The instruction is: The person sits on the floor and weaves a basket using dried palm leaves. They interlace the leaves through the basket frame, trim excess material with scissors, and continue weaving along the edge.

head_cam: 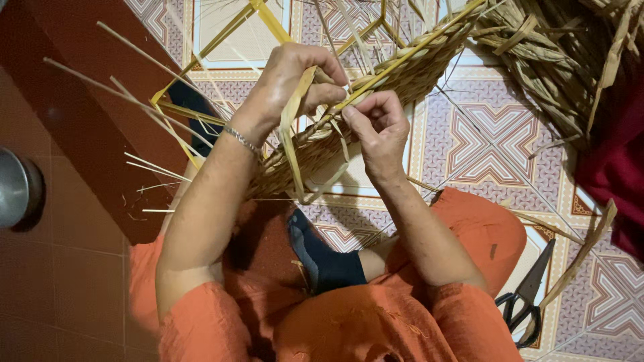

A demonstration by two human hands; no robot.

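Orange-sleeved arms reaching up over one dark sock (325, 258). Left hand (295, 84) pinching one flat yellow strip (292, 127), fingers clamped, to keep it taut. Right hand (379, 127) curled shut on the woven mat (376, 87), steadying its edge. One pair of scissors (526, 298) on tiled floor (483, 144), bottom right.

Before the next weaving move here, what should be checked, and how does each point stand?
1. Left hand grips the flat strip: ok.
2. Right hand pinches at the woven edge: ok.
3. Strip's lower end hangs free, untangled: ok.
4. Weave tightness under the fingers: cannot tell.
5. Scissors on the floor by the right knee, away from both hands: ok.
6. Spare straw piled nearby: ok.
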